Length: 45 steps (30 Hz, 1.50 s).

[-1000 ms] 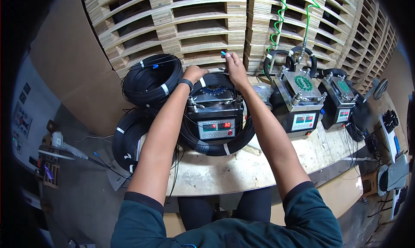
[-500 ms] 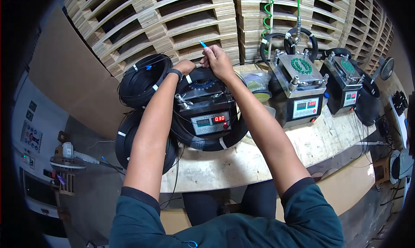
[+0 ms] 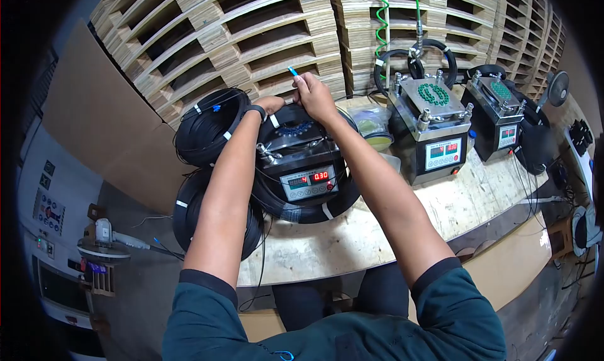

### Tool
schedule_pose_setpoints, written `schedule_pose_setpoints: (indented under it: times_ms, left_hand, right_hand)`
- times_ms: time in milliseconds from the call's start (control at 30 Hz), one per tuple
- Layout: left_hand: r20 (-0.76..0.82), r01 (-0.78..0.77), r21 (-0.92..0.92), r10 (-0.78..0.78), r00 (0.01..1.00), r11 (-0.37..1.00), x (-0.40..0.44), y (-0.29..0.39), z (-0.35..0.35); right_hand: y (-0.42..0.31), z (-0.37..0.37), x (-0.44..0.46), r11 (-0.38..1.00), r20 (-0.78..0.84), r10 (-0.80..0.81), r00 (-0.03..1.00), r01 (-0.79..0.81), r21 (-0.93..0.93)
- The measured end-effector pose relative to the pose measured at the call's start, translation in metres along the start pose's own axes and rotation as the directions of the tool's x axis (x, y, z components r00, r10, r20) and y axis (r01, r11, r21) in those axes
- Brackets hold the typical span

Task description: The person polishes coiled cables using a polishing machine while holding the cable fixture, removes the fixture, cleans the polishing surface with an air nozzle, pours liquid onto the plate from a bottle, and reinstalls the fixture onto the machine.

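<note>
My right hand (image 3: 316, 98) pinches a thin black cable whose bright blue tip (image 3: 292, 71) sticks up past the thumb. Close beside it on the left, my left hand (image 3: 271, 104) is closed at the top of a black cable coil (image 3: 343, 205); its fingertips are partly hidden, so what they grip does not show clearly. That coil, bound with white tape, hangs around a black machine (image 3: 296, 159) with a metal top. On the machine's front, a display panel (image 3: 309, 182) shows red digits, 4 and 0.30. Both hands are above the machine's far side.
Further black coils (image 3: 211, 125) stand at the left. To the right are two similar machines, one nearer (image 3: 434, 123) and one farther (image 3: 497, 112), with green pieces on top. Clear bags and a tub (image 3: 379, 141) sit between. Wooden pallets (image 3: 277, 33) rise behind the table (image 3: 314, 254).
The left part of the machine's display now reads a lit 4. My hands stay close together, the right still pinching the blue-tipped cable. The view has shifted slightly.
</note>
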<state>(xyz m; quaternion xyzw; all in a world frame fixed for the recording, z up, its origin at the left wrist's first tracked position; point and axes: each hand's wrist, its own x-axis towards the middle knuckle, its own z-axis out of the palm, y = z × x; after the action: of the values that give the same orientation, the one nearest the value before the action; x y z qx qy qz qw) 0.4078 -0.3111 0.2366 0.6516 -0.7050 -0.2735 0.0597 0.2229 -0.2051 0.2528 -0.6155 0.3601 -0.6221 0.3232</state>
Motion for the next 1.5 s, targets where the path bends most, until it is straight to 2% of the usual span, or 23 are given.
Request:
schedule_pose_setpoints:
  times_ms: [33, 67, 100, 167, 200, 300, 367, 433, 500, 567, 633, 767, 833, 900, 1000, 1133, 1200, 1233, 1333, 1367, 1433, 1467, 1500]
  left_hand:
    - [-0.021, -0.012, 0.117, 0.014, 1.0, 0.993, 0.005, -0.002, 0.001]
    - [-0.14, -0.098, 0.086, 0.11, 0.984, 0.991, 0.007, -0.008, 0.008]
    - [-0.14, -0.095, 0.078, 0.105, 0.985, 0.992, 0.008, -0.01, 0.007]
    - [-0.174, -0.181, 0.34, 0.251, 0.952, 0.923, 0.011, -0.012, 0.006]
    - [-0.445, -0.059, 0.046, 0.073, 0.892, 0.997, 0.006, -0.006, 0.012]
    - [-0.563, 0.021, 0.09, 0.034, 0.826, 0.996, -0.064, 0.035, 0.01]
    - [-0.583, -0.032, 0.05, 0.055, 0.811, 0.998, -0.068, 0.03, 0.009]
    - [-0.582, -0.167, -0.141, 0.055, 0.811, 0.976, -0.057, 0.023, 0.011]
    - [-0.601, -0.215, -0.187, 0.062, 0.797, 0.958, -0.054, 0.01, 0.012]
    - [-0.584, -0.405, -0.231, 0.207, 0.785, 0.885, -0.056, -0.002, 0.019]
    - [-0.576, -0.4, -0.204, 0.221, 0.787, 0.893, -0.08, 0.002, 0.021]
    - [-0.603, -0.426, -0.208, 0.227, 0.764, 0.88, -0.091, -0.009, 0.02]
    - [-0.462, -0.474, -0.259, 0.323, 0.826, 0.841, -0.086, -0.021, 0.015]
    - [-0.443, -0.518, -0.324, 0.357, 0.822, 0.791, -0.089, -0.03, 0.017]
    - [-0.579, -0.666, -0.155, 0.48, 0.659, 0.729, -0.101, -0.035, 0.022]
    - [-0.668, -0.702, -0.204, 0.428, 0.609, 0.682, -0.101, -0.032, 0.028]
    - [-0.707, -0.681, -0.619, 0.099, 0.7, 0.393, -0.1, -0.029, 0.03]
    - [-0.708, -0.68, -0.619, 0.096, 0.7, 0.394, -0.101, -0.029, 0.031]
    - [-0.828, -0.713, -0.315, 0.187, 0.529, 0.626, -0.099, -0.021, 0.032]
    - [-0.828, -0.715, -0.317, 0.186, 0.529, 0.623, -0.099, -0.018, 0.033]
    - [-0.834, -0.686, -0.079, 0.329, 0.443, 0.724, -0.107, -0.01, 0.035]
    - [-0.818, -0.715, 0.038, 0.432, 0.379, 0.699, -0.106, -0.01, 0.036]
    - [-0.818, -0.715, 0.042, 0.435, 0.376, 0.698, -0.108, -0.009, 0.035]
  right_hand:
    - [-0.001, 0.0, 0.001, 1.0, 0.002, -0.001, 1.0, 0.001, -0.003]
    - [-0.002, -0.001, 0.001, 1.0, -0.003, 0.007, 1.0, -0.007, -0.023]
    - [0.001, 0.0, 0.0, 0.999, -0.005, 0.017, 1.0, -0.017, -0.043]
    - [0.008, 0.002, 0.003, 0.999, -0.004, 0.009, 1.0, -0.01, -0.047]
    - [0.009, 0.002, 0.004, 0.998, -0.013, 0.003, 1.0, -0.004, -0.058]
    - [0.016, 0.005, 0.007, 0.993, -0.025, 0.014, 1.0, -0.016, -0.115]
    - [0.021, 0.005, 0.009, 0.963, -0.089, -0.092, 0.992, 0.066, -0.263]
    - [0.017, 0.002, 0.006, 0.963, -0.093, -0.104, 0.99, 0.077, -0.26]
    - [0.013, 0.002, 0.005, 0.947, -0.135, -0.155, 0.979, 0.108, -0.301]
    - [0.01, 0.003, 0.005, 0.95, -0.136, -0.179, 0.974, 0.136, -0.28]
    - [0.013, 0.001, 0.006, 0.852, -0.114, -0.43, 0.896, 0.36, -0.379]
    - [0.015, -0.001, 0.006, 0.846, -0.124, -0.414, 0.902, 0.33, -0.419]
    - [0.013, -0.001, 0.004, 0.852, -0.123, -0.39, 0.913, 0.307, -0.425]
    - [0.014, -0.001, 0.005, 0.875, -0.13, -0.339, 0.932, 0.262, -0.408]
    - [0.018, 0.0, 0.008, 0.854, -0.134, -0.385, 0.913, 0.298, -0.428]
    - [0.018, -0.002, 0.008, 0.865, -0.109, -0.351, 0.93, 0.278, -0.417]
    - [0.016, 0.001, 0.008, 0.86, -0.126, -0.402, 0.907, 0.326, -0.392]
    - [0.012, 0.003, 0.006, 0.861, -0.124, -0.401, 0.908, 0.327, -0.39]
    - [-0.002, 0.004, -0.003, 0.812, -0.054, -0.444, 0.894, 0.377, -0.445]
    - [-0.007, 0.005, -0.006, 0.81, -0.052, -0.446, 0.894, 0.378, -0.449]
    - [-0.009, 0.003, -0.007, 0.67, -0.015, -0.602, 0.798, 0.495, -0.553]
    - [-0.009, 0.003, -0.006, 0.634, 0.005, -0.614, 0.789, 0.497, -0.592]
    - [-0.011, 0.004, -0.006, 0.634, 0.003, -0.617, 0.787, 0.499, -0.591]
